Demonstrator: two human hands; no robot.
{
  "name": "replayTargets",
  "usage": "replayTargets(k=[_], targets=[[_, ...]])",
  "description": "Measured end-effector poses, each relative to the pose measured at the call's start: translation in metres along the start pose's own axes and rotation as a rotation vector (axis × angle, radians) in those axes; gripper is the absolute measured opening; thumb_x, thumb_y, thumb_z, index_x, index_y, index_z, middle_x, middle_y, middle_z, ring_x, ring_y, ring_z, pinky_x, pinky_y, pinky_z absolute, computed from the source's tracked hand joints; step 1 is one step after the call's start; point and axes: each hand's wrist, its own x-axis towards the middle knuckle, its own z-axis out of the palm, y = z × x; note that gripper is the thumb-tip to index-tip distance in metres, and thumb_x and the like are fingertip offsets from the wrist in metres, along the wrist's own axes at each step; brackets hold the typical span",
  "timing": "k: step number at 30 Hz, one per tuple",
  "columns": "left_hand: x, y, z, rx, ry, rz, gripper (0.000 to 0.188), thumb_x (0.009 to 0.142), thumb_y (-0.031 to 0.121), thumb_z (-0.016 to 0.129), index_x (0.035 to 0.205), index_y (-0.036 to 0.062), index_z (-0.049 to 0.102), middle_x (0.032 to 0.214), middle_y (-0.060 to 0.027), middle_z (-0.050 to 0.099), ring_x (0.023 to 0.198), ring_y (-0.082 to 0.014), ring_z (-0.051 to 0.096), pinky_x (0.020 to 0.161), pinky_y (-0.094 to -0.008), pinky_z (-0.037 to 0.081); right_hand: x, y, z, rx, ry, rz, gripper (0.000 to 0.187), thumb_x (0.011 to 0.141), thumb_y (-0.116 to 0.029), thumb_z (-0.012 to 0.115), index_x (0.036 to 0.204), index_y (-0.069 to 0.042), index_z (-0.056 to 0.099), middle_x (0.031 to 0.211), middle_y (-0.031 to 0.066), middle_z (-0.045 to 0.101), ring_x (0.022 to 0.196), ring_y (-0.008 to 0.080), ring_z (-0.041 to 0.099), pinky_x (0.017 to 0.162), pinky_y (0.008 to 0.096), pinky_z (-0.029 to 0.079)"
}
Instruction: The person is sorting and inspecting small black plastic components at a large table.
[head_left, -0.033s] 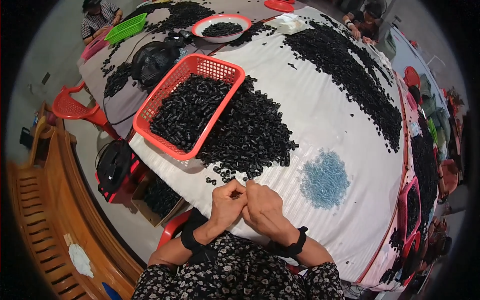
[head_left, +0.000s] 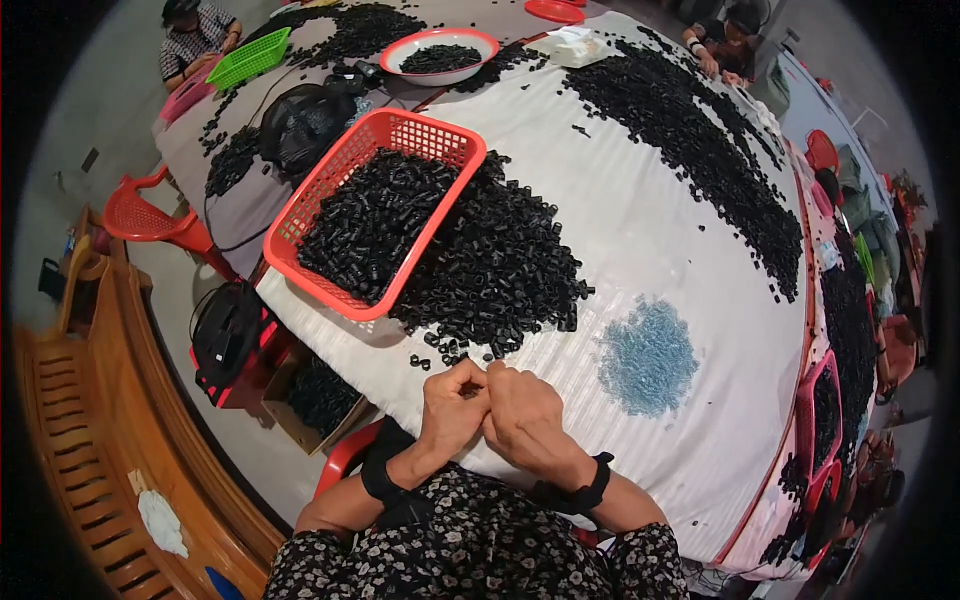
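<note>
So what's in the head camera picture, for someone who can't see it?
Two hands, left hand and right hand, meet fingertip to fingertip at a white table's edge, beside a pile of small black pieces. A red basket holds more, and a blue pile lies nearby.

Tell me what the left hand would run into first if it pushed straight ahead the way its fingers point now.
Probably the loose heap of small black parts just beyond the fingertips. The left hand points up the white table cover beside the right hand; a few stray pieces come first. Depth is hard to judge.
</note>
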Motion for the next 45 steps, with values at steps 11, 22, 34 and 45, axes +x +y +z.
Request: replayTargets(k=[11,22,34,45], targets=[[0.003,0.008,-0.001,-0.017,-0.085,-0.014,0.009,0.079,0.0,0.065,0.074,0.0012,0.056,0.066,0.0039,0.055,0.06,-0.0007,0.047,0.052,-0.0171,0.039,-0.005,0.005,0.005,0.174,0.114,0.048,0.042,0.066,-0.001,0.059,0.107,0.003,0.05,0.078,0.0136,0.055,0.068,0.029,0.057,0.059,0.0371,0.047],[0.024,0.03,-0.03,-0.123,-0.058,0.066,0.022,0.081,-0.001,0.063,0.103,-0.001,0.062,0.076,0.0002,0.06,0.067,-0.0051,0.054,0.061,-0.0187,0.046,-0.03,0.084,-0.029,-0.241,0.065,0.405,0.008,0.081,-0.007,0.058,0.085,-0.003,0.052,0.079,0.0147,0.05,0.072,0.0346,0.054,0.058,0.0436,0.045],[0.097,0.044,-0.108,0.627,0.438,0.517,0.023,0.076,0.007,0.072,0.086,-0.0007,0.054,0.06,-0.0017,0.05,0.055,-0.0066,0.047,0.049,-0.0221,0.039,-0.036,0.083,-0.028,-0.254,-0.02,0.347,0.006,0.079,0.003,0.049,0.083,0.001,0.045,0.081,0.0193,0.046,0.073,0.0371,0.049,0.061,0.0439,0.042],[0.084,0.042,-0.101,0.826,0.519,0.665,0.037,0.073,0.016,0.073,0.101,-0.0008,0.055,0.068,-0.0109,0.054,0.064,-0.0296,0.054,0.06,-0.0377,0.043,-0.025,0.069,-0.032,-0.053,0.113,0.39,0.009,0.08,0.006,0.05,0.086,0.0,0.046,0.084,0.0186,0.042,0.074,0.035,0.046,0.061,0.0412,0.039]])
